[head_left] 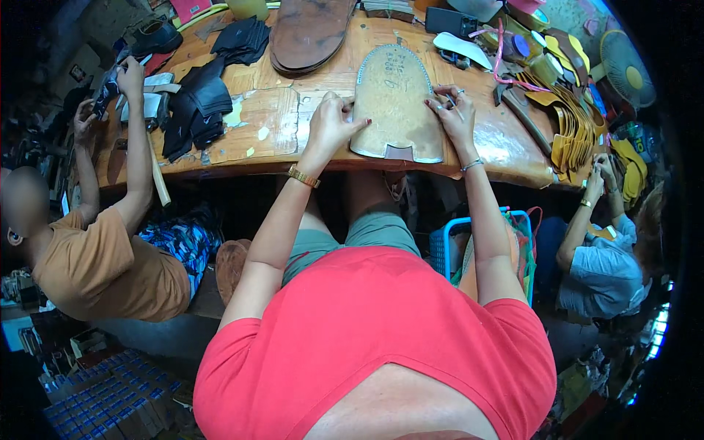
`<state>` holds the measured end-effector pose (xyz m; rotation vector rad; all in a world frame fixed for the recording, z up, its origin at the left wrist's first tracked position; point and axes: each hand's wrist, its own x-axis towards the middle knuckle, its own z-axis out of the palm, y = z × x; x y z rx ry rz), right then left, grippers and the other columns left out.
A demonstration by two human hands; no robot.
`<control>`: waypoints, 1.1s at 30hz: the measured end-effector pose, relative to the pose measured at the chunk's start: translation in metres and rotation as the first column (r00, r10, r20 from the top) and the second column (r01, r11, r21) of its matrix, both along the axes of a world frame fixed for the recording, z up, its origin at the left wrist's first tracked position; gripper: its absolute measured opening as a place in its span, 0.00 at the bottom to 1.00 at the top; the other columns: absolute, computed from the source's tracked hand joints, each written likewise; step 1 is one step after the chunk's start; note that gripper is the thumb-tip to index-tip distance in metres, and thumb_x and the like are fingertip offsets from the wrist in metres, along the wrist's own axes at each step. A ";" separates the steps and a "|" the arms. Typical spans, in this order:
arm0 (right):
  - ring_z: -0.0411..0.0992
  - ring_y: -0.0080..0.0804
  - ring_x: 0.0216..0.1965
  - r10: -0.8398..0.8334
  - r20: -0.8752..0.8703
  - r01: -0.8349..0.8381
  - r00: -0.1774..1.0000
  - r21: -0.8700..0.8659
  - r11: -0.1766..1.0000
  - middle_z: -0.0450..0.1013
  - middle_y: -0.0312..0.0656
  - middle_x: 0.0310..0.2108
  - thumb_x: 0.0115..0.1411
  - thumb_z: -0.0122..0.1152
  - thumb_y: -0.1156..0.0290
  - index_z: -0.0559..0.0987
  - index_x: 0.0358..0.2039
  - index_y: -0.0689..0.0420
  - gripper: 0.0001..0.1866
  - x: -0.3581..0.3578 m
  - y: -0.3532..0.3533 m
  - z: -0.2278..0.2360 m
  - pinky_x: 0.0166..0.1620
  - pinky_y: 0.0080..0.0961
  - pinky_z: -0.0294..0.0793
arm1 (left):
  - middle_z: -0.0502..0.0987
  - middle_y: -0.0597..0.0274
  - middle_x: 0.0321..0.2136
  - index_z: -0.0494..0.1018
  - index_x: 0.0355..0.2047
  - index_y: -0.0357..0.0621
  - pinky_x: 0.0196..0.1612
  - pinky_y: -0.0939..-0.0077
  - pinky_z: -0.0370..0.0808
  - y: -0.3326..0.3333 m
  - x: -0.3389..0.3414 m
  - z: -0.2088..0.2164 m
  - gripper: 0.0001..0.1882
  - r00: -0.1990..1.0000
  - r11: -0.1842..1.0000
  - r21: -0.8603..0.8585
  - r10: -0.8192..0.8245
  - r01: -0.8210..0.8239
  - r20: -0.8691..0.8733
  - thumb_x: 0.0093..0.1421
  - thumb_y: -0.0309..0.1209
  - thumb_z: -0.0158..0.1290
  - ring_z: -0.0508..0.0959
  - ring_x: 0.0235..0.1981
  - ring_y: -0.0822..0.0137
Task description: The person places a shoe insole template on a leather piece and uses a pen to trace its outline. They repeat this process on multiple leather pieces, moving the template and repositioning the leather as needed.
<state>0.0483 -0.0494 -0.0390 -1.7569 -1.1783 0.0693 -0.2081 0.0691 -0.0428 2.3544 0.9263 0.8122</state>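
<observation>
Found round-topped tan panel (396, 117) on bench (268, 125), notched end at near edge. Noted left edge pinched by left hand (334, 121), thumb on face. Noted right edge touched by right hand (456, 121); cannot tell whether gripping.

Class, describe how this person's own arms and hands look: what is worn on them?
The sleeves are short and plain red. The left hand is gloveless, with a gold-coloured band at its wrist; the right hand, also gloveless, has a thin bracelet. Some nails show dark red polish.
</observation>
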 end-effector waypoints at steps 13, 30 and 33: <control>0.64 0.18 0.23 0.029 -0.039 -0.027 0.999 0.042 0.999 0.77 0.35 0.28 0.45 0.74 0.68 0.81 0.35 0.61 0.17 0.003 0.000 -0.006 0.29 0.18 0.67 | 0.77 0.56 0.29 0.78 0.42 0.33 0.33 0.76 0.74 0.004 0.003 -0.004 0.30 0.997 0.989 -0.150 0.008 0.004 0.080 0.38 0.36 0.72 0.75 0.25 0.71; 0.65 0.16 0.22 0.050 -0.132 -0.040 0.990 0.079 0.996 0.76 0.34 0.27 0.44 0.74 0.72 0.81 0.35 0.62 0.17 0.008 0.005 -0.013 0.28 0.16 0.67 | 0.77 0.47 0.45 0.64 0.56 0.32 0.48 0.67 0.73 0.093 0.084 -0.012 0.47 0.995 0.997 -0.052 -0.059 0.063 0.082 0.37 0.39 0.71 0.76 0.45 0.58; 0.65 0.16 0.22 0.069 -0.182 -0.055 0.981 0.082 0.995 0.76 0.34 0.27 0.44 0.74 0.72 0.80 0.35 0.62 0.17 0.009 0.005 -0.012 0.28 0.16 0.67 | 0.78 0.49 0.44 0.61 0.58 0.32 0.46 0.69 0.74 0.098 0.098 -0.009 0.50 0.994 0.991 -0.132 -0.006 0.020 0.106 0.35 0.35 0.72 0.77 0.43 0.62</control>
